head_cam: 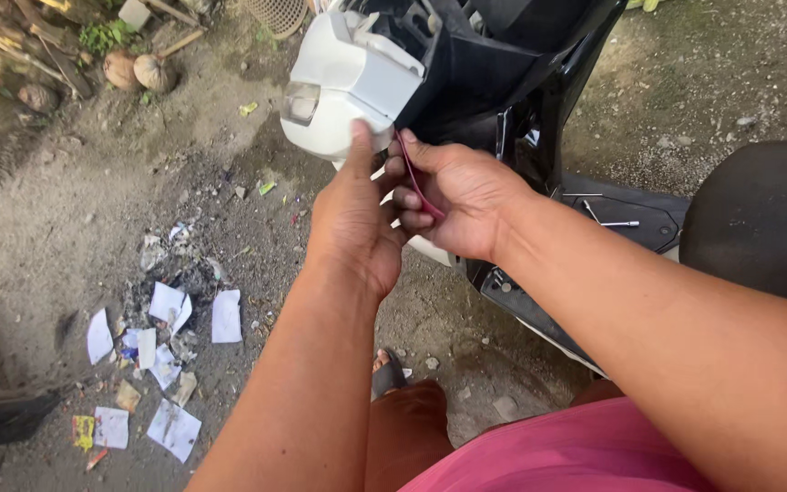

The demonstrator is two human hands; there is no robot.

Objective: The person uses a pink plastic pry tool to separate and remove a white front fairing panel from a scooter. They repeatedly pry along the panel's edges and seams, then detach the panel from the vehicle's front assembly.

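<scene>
A scooter stands in front of me with a white front panel (pixel 343 77) and black inner bodywork (pixel 485 73). My left hand (pixel 352 219) presses against the lower edge of the white panel, thumb up on it. My right hand (pixel 453 196) is closed on a thin red strip (pixel 412 173) that runs up to the seam between the white panel and the black bodywork. The two hands touch each other just below the panel.
The black seat (pixel 762 219) is at the right, with a screwdriver (pixel 617 223) lying on the black footboard (pixel 621 205). Scraps of paper and litter (pixel 161 351) lie on the dirt ground at left. Coconut husks (pixel 138 71) sit at the upper left. My sandalled foot (pixel 386 369) shows below.
</scene>
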